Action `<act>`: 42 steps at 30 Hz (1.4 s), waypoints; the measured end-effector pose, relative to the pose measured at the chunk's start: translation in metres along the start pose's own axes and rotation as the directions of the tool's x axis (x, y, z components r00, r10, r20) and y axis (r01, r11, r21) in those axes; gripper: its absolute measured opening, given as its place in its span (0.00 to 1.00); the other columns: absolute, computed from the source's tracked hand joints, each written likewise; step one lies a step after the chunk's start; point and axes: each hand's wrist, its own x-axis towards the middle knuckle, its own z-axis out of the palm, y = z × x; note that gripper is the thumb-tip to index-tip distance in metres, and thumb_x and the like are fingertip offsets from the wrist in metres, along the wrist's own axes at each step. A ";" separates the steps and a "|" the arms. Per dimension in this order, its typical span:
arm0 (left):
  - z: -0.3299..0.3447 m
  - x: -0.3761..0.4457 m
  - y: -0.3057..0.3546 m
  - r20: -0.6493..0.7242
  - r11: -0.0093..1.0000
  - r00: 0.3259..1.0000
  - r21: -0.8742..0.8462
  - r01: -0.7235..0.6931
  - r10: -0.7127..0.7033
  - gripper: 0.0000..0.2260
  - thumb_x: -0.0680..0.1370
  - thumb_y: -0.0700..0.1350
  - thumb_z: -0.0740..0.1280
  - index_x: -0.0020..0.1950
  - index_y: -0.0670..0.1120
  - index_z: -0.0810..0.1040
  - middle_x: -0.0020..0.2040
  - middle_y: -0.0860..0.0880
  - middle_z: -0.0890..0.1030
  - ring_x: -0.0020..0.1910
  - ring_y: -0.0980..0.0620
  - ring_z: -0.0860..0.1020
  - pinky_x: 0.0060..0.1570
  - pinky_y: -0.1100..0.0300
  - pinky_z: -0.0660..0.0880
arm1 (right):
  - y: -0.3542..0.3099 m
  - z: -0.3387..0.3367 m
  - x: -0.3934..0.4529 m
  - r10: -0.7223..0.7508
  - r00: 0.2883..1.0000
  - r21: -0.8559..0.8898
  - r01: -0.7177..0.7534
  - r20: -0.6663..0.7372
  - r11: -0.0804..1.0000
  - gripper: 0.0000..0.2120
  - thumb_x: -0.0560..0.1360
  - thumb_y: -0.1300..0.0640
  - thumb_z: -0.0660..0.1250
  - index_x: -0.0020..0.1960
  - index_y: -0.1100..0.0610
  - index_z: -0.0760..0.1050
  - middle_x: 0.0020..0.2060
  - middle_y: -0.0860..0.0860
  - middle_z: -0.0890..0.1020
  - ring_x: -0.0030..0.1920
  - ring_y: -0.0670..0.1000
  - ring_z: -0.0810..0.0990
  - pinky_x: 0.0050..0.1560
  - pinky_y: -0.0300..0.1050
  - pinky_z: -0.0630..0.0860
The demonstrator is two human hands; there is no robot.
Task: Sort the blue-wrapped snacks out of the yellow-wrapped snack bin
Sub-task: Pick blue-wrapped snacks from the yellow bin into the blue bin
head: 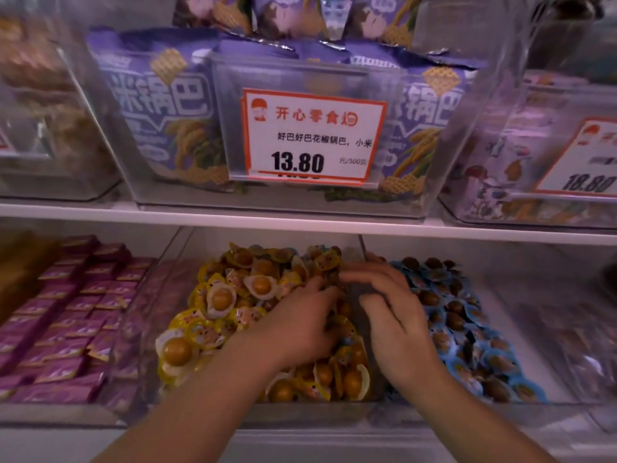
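Both hands are digging in the yellow snacks (233, 305) at lower centre, hunting strays: left hand (300, 325) curled (contents unclear), right hand (394, 315) loose-fingered, empty, beside the blue snacks (467, 325).

A white shelf (300, 217) carries a clear bin (484, 155) of purple snack bags (150, 105), fronted by a red-bordered price tag (312, 137) reading 13.80. Below, at left, purple-wrapped packets (66, 315) lie in rows. Another price tag (587, 158) shows at far right
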 end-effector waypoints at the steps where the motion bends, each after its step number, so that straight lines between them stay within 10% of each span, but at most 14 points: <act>1: 0.006 0.004 -0.001 0.062 0.996 0.998 0.080 0.023 -0.028 0.29 0.73 0.54 0.67 0.73 0.57 0.64 0.67 0.50 0.68 0.63 0.46 0.72 0.64 0.49 0.71 | 0.002 -0.001 0.000 0.023 0.999 0.067 -0.020 -0.046 0.998 0.16 0.74 0.58 0.57 0.51 0.50 0.83 0.56 0.44 0.81 0.63 0.44 0.75 0.65 0.43 0.71; 10: 0.007 0.014 -0.014 0.096 0.968 0.991 0.242 0.068 -0.094 0.36 0.67 0.56 0.70 0.73 0.62 0.60 0.68 0.52 0.68 0.63 0.45 0.70 0.62 0.50 0.70 | 0.006 -0.004 0.005 0.039 0.992 0.097 -0.027 -0.121 0.995 0.16 0.74 0.61 0.57 0.46 0.48 0.83 0.53 0.44 0.82 0.61 0.47 0.78 0.65 0.53 0.73; 19: 0.001 0.010 -0.017 0.059 0.998 0.997 -0.047 -0.050 0.053 0.22 0.73 0.49 0.71 0.66 0.58 0.71 0.63 0.53 0.76 0.61 0.53 0.76 0.59 0.52 0.75 | -0.001 -0.006 0.004 0.046 0.994 0.073 -0.039 -0.097 0.997 0.13 0.74 0.59 0.59 0.45 0.50 0.83 0.50 0.39 0.81 0.59 0.42 0.76 0.61 0.40 0.72; 25: -0.026 -0.005 -0.021 -0.196 0.931 0.977 -0.364 0.008 -0.085 0.07 0.78 0.45 0.68 0.53 0.57 0.75 0.48 0.56 0.80 0.46 0.60 0.79 0.45 0.64 0.76 | -0.008 -0.010 0.017 0.076 0.975 0.074 -0.061 -0.210 0.995 0.12 0.72 0.59 0.60 0.44 0.50 0.82 0.45 0.48 0.83 0.48 0.45 0.81 0.50 0.44 0.78; 28: -0.044 -0.020 -0.019 -0.236 0.733 0.942 -0.680 0.017 -0.240 0.04 0.78 0.46 0.71 0.51 0.49 0.80 0.46 0.49 0.84 0.44 0.53 0.82 0.43 0.60 0.77 | -0.018 -0.012 0.025 0.046 0.958 0.130 -0.009 -0.284 0.991 0.11 0.73 0.61 0.61 0.37 0.55 0.79 0.31 0.47 0.79 0.33 0.44 0.79 0.35 0.38 0.74; 33: -0.063 -0.051 -0.017 0.038 -0.086 0.947 -0.996 0.011 -0.318 0.04 0.76 0.41 0.67 0.49 0.45 0.79 0.43 0.45 0.81 0.37 0.50 0.80 0.35 0.56 0.76 | -0.046 0.005 0.018 -0.038 0.973 0.123 0.067 -0.227 0.990 0.14 0.74 0.63 0.62 0.31 0.53 0.69 0.24 0.45 0.68 0.24 0.41 0.67 0.27 0.30 0.60; 38: -0.060 -0.071 -0.021 0.079 -0.151 0.913 -0.988 0.020 -0.400 0.10 0.78 0.44 0.65 0.56 0.42 0.79 0.48 0.42 0.82 0.39 0.48 0.81 0.31 0.57 0.76 | -0.061 0.044 0.010 0.209 0.957 0.083 -0.229 0.199 0.970 0.13 0.77 0.52 0.66 0.60 0.43 0.76 0.54 0.41 0.80 0.54 0.39 0.79 0.55 0.38 0.76; 42: -0.058 -0.077 -0.019 0.070 -0.127 0.928 -0.992 0.024 -0.366 0.14 0.79 0.47 0.64 0.58 0.40 0.80 0.46 0.41 0.83 0.37 0.48 0.82 0.27 0.58 0.75 | -0.059 0.065 0.012 0.352 0.877 0.251 -0.439 0.326 0.862 0.09 0.78 0.57 0.67 0.58 0.51 0.81 0.48 0.48 0.85 0.46 0.43 0.84 0.40 0.33 0.76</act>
